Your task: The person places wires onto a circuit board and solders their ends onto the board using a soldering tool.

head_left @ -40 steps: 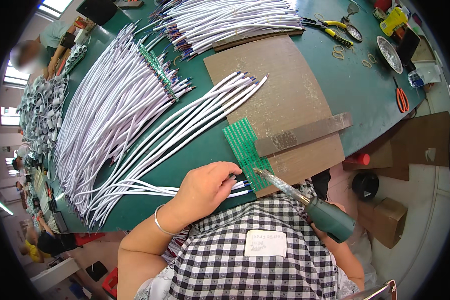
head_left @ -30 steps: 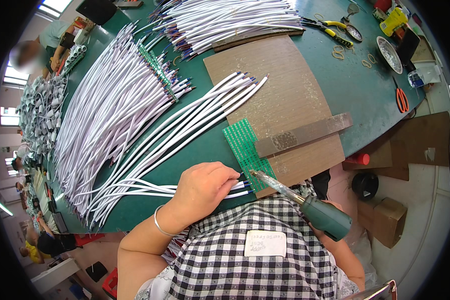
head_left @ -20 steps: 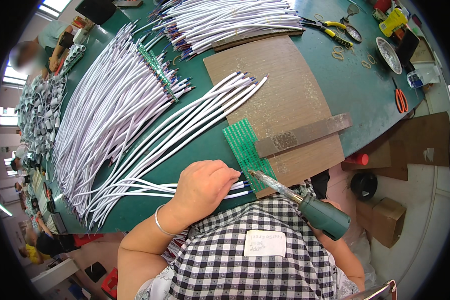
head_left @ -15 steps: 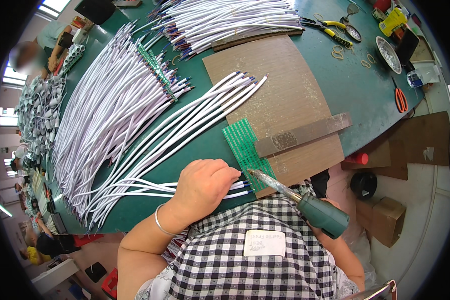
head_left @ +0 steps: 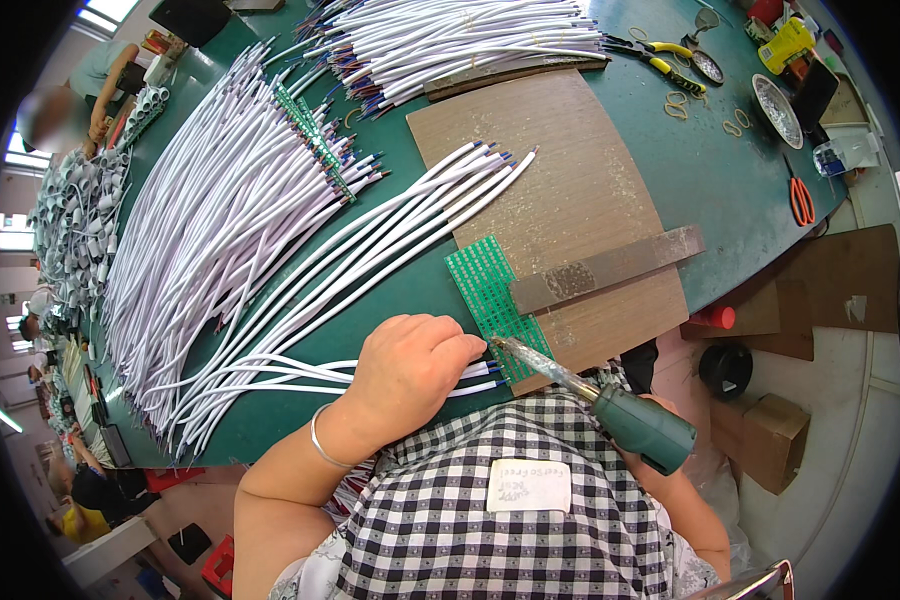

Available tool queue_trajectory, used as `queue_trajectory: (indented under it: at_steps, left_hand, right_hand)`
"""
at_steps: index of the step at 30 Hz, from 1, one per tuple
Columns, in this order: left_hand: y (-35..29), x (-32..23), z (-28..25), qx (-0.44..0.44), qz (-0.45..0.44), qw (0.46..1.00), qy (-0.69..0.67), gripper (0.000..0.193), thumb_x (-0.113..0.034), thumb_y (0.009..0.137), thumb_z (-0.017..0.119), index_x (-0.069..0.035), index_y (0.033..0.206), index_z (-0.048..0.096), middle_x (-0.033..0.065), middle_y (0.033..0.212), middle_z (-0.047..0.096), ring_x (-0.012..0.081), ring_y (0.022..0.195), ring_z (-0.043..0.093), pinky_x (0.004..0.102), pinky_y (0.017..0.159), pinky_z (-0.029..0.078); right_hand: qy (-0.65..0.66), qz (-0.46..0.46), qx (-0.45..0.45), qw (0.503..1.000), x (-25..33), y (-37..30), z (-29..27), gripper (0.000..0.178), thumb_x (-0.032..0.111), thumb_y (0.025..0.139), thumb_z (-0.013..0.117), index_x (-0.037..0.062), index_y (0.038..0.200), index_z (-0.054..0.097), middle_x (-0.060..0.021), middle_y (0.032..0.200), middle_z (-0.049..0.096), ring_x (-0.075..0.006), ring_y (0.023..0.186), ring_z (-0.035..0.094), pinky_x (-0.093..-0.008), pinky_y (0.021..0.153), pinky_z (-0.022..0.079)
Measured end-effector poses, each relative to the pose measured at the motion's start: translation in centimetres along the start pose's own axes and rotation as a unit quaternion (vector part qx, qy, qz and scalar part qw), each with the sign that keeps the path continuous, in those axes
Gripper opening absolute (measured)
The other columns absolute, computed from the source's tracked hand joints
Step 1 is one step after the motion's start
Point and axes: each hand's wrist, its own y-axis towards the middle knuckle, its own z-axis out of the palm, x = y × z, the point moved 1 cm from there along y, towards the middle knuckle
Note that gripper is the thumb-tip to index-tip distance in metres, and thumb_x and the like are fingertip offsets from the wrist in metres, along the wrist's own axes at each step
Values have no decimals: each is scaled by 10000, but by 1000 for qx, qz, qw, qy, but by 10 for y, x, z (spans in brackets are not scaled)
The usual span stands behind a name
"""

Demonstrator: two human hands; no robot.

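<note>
My left hand [head_left: 410,368] is closed, its fingertips pinching the end of a white cable [head_left: 472,371] at the left edge of a green circuit board [head_left: 485,280]. Several cable ends with blue wires meet that edge beneath my fingers. In my right hand [head_left: 662,408] is a soldering iron with a dark green handle [head_left: 645,430]; that hand is mostly hidden behind the handle. The iron's metal tip [head_left: 500,343] touches or hovers just over the board near my left fingertips. A flat bar [head_left: 610,267] lies across the board's right side, on a brown wooden sheet [head_left: 560,130].
A thick pile of white cables [head_left: 210,190] covers the left, with another bundle [head_left: 470,40] at the back. Yellow-handled pliers [head_left: 665,68], a metal dish [head_left: 776,108] and orange-handled scissors [head_left: 800,200] lie to the right. A person [head_left: 95,90] sits at the far left.
The soldering iron's tip has shifted very slightly left and up along the board's edge. My left hand has barely moved, still pinching at the same spot.
</note>
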Motion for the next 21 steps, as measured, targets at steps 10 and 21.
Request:
queue_trajectory:
  at_steps: [10,21]
  left_hand:
    - [1,-3,-1,16,-9,1000,10,127,-29,712,688,-68,823,642,47,714,591,246,641,581,359,571,451]
    - [1,-2,0,9,-10,1000,2,142,-13,704,690,-62,828,639,56,719,588,256,647,585,365,570,461]
  right_hand:
    - [37,64,38,997,-2,-9,-2,309,108,747,677,8,1035,625,-133,1002,636,-290,915,608,-368,813,484]
    - [19,-10,42,999,-7,-3,-7,413,103,694,753,6,1059,586,-105,931,677,-254,818,670,-325,735,537]
